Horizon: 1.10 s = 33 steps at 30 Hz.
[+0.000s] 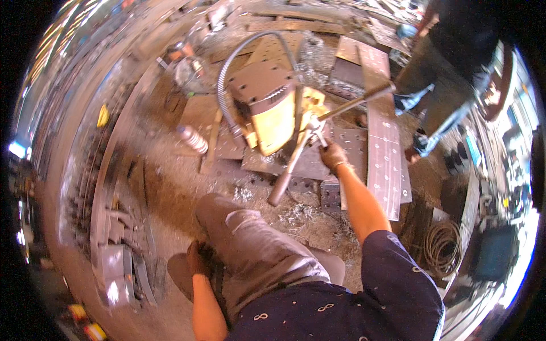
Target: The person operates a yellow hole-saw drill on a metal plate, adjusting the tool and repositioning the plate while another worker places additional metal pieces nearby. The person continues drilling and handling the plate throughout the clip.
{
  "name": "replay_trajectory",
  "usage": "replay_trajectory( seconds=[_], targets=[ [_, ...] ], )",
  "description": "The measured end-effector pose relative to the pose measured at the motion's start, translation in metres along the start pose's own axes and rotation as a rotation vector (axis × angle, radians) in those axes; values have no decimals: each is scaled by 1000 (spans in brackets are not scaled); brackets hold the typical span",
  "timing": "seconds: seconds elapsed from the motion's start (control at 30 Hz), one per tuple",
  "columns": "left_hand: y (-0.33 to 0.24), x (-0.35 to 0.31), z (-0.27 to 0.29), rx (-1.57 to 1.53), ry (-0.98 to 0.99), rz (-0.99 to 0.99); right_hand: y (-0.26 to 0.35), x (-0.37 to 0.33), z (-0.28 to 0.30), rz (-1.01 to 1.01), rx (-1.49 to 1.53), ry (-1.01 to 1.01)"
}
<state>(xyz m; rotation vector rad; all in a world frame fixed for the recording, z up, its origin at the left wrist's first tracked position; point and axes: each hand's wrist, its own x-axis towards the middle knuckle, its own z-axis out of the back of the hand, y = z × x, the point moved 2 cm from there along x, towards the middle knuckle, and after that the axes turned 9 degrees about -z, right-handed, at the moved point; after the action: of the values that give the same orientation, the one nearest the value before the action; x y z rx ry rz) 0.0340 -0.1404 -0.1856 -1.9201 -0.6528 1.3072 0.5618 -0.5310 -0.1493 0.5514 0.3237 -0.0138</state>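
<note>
- Right hand (333, 157): closed around a spoke handle (322, 140) of the yellow machine (274, 129).
- Left hand (199, 259): near, beside trousered leg (242, 230); grip cannot be determined.
- Yellow machine: far side, left of right hand.

The machine (273, 129) wears smooth, faintly glossy yellow paint beneath a matt brown cap (256, 85); its levers (293, 159) look like smooth metal. Dull metal plates (384, 165), rough glinting metal shavings (298, 215), matt cloth trousers (267, 256).
</note>
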Motion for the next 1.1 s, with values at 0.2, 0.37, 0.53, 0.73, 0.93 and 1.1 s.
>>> replay_trajectory(
  seconds=[0.2, 0.37, 0.53, 0.73, 0.93, 1.1],
  targets=[
    [-13, -1, 35, -58, -22, -100, 36, 21, 53, 193, -213, -136],
    [-15, -20, -10, 128, 5, -173, 22, 28, 103, 280, -399, -303],
    [-13, -7, 11, 115, 1, -121, 49, 23, 115, 291, -435, -264],
    [-19, -14, -1, 215, -3, -192, 45, 13, 121, 245, -412, -282],
    [-11, -1, 15, 72, 21, -61, 28, -15, 112, 227, -406, -343],
    [-10, 1, 20, 342, 55, -235, 17, -87, 88, 136, -331, -366]
  ],
)
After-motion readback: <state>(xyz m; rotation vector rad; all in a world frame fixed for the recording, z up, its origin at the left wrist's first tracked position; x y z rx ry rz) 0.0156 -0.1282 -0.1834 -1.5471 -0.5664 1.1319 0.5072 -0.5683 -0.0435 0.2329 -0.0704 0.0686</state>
